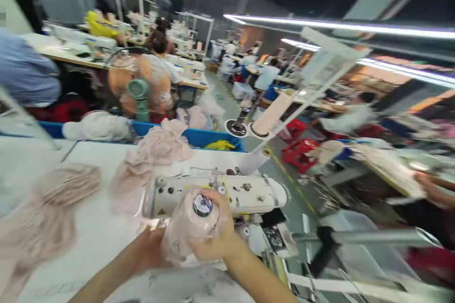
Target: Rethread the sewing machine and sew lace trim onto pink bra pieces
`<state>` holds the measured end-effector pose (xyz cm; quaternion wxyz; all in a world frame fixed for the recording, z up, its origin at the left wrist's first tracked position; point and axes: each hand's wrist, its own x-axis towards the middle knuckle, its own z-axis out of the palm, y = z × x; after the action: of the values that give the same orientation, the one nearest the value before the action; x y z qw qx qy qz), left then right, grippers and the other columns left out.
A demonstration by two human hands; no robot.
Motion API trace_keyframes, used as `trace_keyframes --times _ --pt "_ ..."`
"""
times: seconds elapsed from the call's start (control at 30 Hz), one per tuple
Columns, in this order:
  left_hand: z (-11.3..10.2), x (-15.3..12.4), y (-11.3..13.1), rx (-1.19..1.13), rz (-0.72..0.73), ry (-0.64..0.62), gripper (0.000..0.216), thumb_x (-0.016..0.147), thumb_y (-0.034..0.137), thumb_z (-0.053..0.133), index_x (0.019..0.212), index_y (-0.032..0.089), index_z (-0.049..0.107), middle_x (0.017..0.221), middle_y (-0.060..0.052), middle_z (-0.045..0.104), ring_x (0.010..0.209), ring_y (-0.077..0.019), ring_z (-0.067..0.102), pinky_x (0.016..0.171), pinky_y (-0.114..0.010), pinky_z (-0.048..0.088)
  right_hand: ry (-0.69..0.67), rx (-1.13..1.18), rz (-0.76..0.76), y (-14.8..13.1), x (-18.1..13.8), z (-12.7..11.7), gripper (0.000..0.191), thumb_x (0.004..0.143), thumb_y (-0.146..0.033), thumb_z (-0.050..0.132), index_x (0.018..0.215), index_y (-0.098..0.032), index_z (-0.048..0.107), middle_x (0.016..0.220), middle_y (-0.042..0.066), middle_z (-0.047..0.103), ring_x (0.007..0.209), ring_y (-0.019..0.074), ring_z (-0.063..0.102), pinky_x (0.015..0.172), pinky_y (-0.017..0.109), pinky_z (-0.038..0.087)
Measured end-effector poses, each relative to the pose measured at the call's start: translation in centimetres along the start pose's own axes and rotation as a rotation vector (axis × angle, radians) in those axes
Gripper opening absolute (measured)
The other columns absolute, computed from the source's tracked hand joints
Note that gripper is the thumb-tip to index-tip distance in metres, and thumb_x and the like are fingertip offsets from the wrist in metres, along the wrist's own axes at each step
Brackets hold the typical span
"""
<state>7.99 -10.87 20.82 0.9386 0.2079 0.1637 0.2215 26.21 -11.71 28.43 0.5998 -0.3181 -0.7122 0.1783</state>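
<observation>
Between my hands is a pale pink cone of thread point(179, 234) in clear plastic wrap, with a dark round label on the end facing me. My right hand point(216, 229) grips it from the right, fingers curled over the top and thumb across its side. My left hand point(151, 246) holds the left side, with its fingers partly hidden and blurred. Just behind the cone stands a white sewing machine point(249, 194), partly covered by it. Gathered pale pink fabric point(152, 151) lies on the white table point(95, 232) beyond my left hand.
More pink fabric point(46, 218) lies at the left. A thread stand behind the machine carries a pink cone point(273, 111); a pale cone point(254, 162) lies below. A blue bin point(199, 138) and a fan point(138, 85) stand past the table. A metal bar point(377, 237) juts in at right.
</observation>
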Motion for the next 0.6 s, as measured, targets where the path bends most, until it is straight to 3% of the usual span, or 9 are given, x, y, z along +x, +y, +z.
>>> trace_keyframes --times 0.1,0.2,0.27,0.37,0.5,0.6 --pt "0.7 -2.0 -2.0 -0.182 0.068 0.11 0.043 0.077 0.052 0.067 0.09 0.012 0.068 0.08 -0.006 0.071 0.073 -0.0221 0.068 0.065 -0.031 0.054 -0.125 0.101 -0.086 -0.5 0.2 2.0 0.066 0.07 -0.024 0.067 0.131 -0.029 0.041 0.113 0.008 0.057 0.102 0.0232 0.06 0.087 0.036 0.052" --pt "1.2 -2.5 -2.8 -0.289 0.091 0.165 0.042 0.076 0.047 0.069 0.094 0.009 0.066 0.089 -0.012 0.072 0.075 -0.0228 0.069 0.063 -0.028 0.054 -0.27 0.173 -0.123 -1.2 0.7 2.4 0.038 0.08 -0.016 0.06 0.116 -0.027 0.054 0.118 0.01 0.057 0.107 0.0216 0.059 0.086 0.035 0.053" --pt "1.1 -2.7 -3.6 -0.346 0.117 0.18 0.044 0.076 0.047 0.068 0.097 0.009 0.065 0.092 -0.012 0.071 0.081 -0.0255 0.069 0.065 -0.031 0.054 -0.332 0.177 -0.154 -2.0 1.2 2.3 0.026 0.085 -0.009 0.051 0.105 -0.024 0.058 0.112 0.01 0.063 0.105 0.0188 0.062 0.085 0.032 0.054" --pt "0.5 -3.3 -5.2 -0.393 0.207 0.223 0.042 0.076 0.048 0.066 0.095 0.01 0.065 0.088 -0.01 0.071 0.079 -0.0252 0.067 0.063 -0.033 0.053 -0.395 0.144 -0.198 -3.4 2.0 2.3 0.023 0.089 -0.006 0.046 0.098 -0.021 0.06 0.094 0.007 0.07 0.095 0.017 0.067 0.081 0.029 0.055" --pt "-0.1 -3.9 -6.8 -0.329 0.375 0.302 0.048 0.077 0.051 0.065 0.096 0.008 0.067 0.084 -0.009 0.071 0.076 -0.0245 0.066 0.071 -0.033 0.049 -0.355 0.026 -0.269 -4.2 2.8 3.3 0.017 0.089 -0.009 0.044 0.091 -0.019 0.058 0.08 0.006 0.066 0.076 0.0167 0.062 0.067 0.029 0.052" --pt "0.1 -4.1 -6.9 -0.307 0.361 0.252 0.056 0.071 0.057 0.069 0.099 0.008 0.068 0.082 -0.01 0.071 0.078 -0.0265 0.066 0.076 -0.036 0.047 -0.264 -0.124 -0.35 -3.9 3.2 4.8 0.016 0.088 -0.009 0.044 0.08 -0.021 0.05 0.064 0.001 0.052 0.06 0.0156 0.048 0.053 0.028 0.039"
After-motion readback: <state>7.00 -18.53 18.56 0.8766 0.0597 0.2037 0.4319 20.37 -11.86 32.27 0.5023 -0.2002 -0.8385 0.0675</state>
